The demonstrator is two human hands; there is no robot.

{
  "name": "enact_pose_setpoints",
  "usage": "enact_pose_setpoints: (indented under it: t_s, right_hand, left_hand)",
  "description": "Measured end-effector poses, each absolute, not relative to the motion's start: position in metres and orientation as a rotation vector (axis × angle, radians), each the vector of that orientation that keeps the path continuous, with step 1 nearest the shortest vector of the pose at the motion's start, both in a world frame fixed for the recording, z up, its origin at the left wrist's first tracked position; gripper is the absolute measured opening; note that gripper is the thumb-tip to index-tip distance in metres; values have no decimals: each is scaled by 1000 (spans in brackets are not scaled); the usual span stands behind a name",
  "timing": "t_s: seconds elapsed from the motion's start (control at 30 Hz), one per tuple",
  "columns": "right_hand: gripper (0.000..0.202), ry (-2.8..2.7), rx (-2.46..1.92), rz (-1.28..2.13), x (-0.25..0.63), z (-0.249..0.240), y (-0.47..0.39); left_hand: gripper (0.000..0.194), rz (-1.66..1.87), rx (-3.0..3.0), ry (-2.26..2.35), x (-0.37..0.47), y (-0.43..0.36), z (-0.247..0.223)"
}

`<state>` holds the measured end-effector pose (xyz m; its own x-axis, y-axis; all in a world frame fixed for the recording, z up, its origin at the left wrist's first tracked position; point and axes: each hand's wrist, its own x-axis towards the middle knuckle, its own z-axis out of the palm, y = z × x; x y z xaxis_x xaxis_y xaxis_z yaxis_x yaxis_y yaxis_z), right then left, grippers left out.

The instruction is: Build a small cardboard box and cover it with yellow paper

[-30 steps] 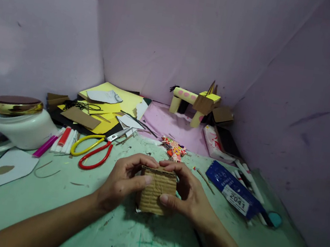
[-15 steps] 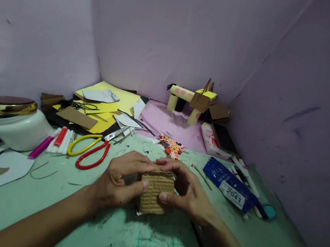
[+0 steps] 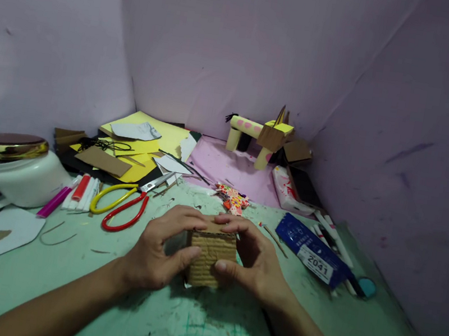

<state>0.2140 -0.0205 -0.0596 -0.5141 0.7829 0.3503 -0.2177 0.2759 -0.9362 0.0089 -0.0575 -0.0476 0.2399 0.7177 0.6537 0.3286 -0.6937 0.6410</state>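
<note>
A small brown corrugated cardboard piece, shaped like a box, (image 3: 212, 262) is held between both hands just above the green table (image 3: 133, 312). My left hand (image 3: 165, 246) grips its left side, thumb on the front face and fingers over the top edge. From the right, my right hand (image 3: 255, 258) holds it the same way, its thumb pressed on the front. A bit of white shows under the lower left corner. The back of the piece is hidden.
Red and yellow scissors (image 3: 126, 209), markers (image 3: 82, 194) and a white teapot (image 3: 26, 179) lie left. Behind are yellow paper (image 3: 161, 138), a patterned paper piece (image 3: 236, 199) and a cardboard animal figure (image 3: 274, 138). A blue packet (image 3: 302, 240) lies right.
Both hands still hold the cardboard, its front face now tipped slightly and looking a little shorter. The whole view has shifted very slightly.
</note>
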Motion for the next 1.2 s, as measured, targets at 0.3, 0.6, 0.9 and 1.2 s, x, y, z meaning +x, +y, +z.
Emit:
enact_pose_setpoints:
  t_s: [0.3,0.6,0.9,1.2]
  right_hand:
    - [47,-2133,-448,934,220,-50,-19]
    - [47,-2046,-478,956,226,-48,-16]
    - [38,-1753,-480,1042,235,-45,-9]
    - [13,-1069,-616,798,246,-28,-1]
  left_hand:
    - [23,1338,2376,966,-1,-57,-40]
    - [51,1171,2520,1025,-12,-64,-43]
    - [44,1327,2570,1127,-10,-64,-43]
    - [42,1330,2494,1132,-8,-64,-43]
